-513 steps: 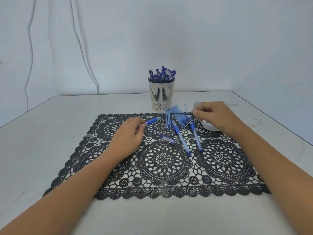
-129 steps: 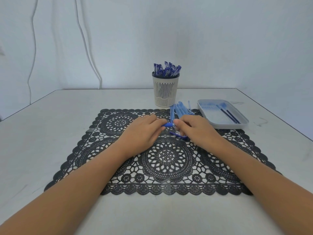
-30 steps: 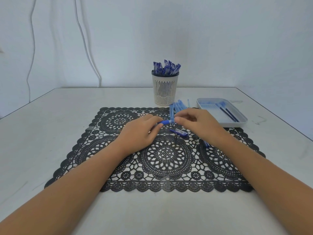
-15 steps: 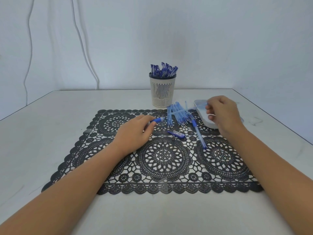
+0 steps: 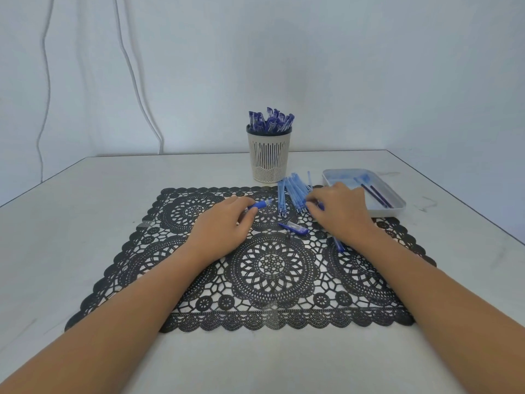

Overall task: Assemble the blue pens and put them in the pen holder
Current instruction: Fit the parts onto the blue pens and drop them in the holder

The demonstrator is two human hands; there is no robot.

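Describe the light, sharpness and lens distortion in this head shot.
Head view: soft, even, bluish light, with only faint shadows beside the left hand, which grips a pen, and the right hand; no hard glare on the table; the pen holder and mat are sharp; the wide lens makes the forearms loom large at the bottom corners.

My black mat (image 5: 272,268) shows lacy round medallions. The pen holder (image 5: 269,157) is cream, slitted, dark-rimmed. The pen (image 5: 260,205) in my left hand (image 5: 224,226) has a deep-blue grip.

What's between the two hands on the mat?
Head view: a blue cap and a tiny dark piece beside it lie on the mat; behind them, part of the barrel pile.
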